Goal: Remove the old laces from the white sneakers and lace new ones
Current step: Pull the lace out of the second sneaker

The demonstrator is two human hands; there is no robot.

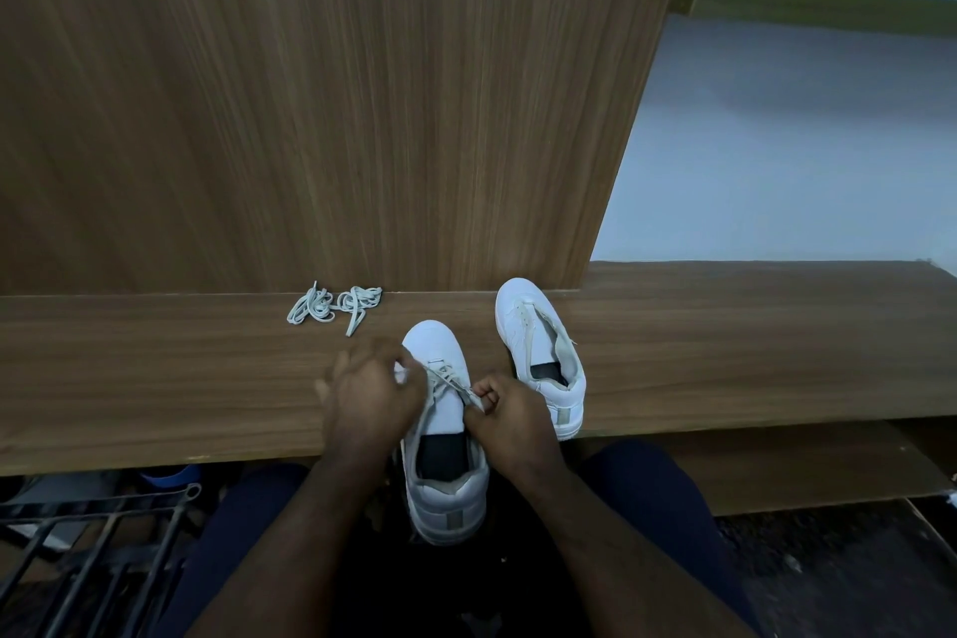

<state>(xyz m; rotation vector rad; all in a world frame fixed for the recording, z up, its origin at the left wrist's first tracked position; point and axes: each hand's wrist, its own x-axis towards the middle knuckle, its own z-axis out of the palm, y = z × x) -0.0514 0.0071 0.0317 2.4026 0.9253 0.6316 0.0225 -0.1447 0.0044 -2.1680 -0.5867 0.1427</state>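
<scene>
1. While the long wood-grain shelf carries it, the near white leather sneaker overhangs the edge and could tip off.
2. Left hand and right hand each pinch the pale flat lace.
3. Uneven pulling may unthread an eyelet.

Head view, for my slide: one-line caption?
Both hands pinch a lace on the near sneaker.

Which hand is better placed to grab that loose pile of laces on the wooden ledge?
Left. The left hand sits nearer the pale loose laces, which lie on its side; the right hand is pinching the near white sneaker's lace.
</scene>
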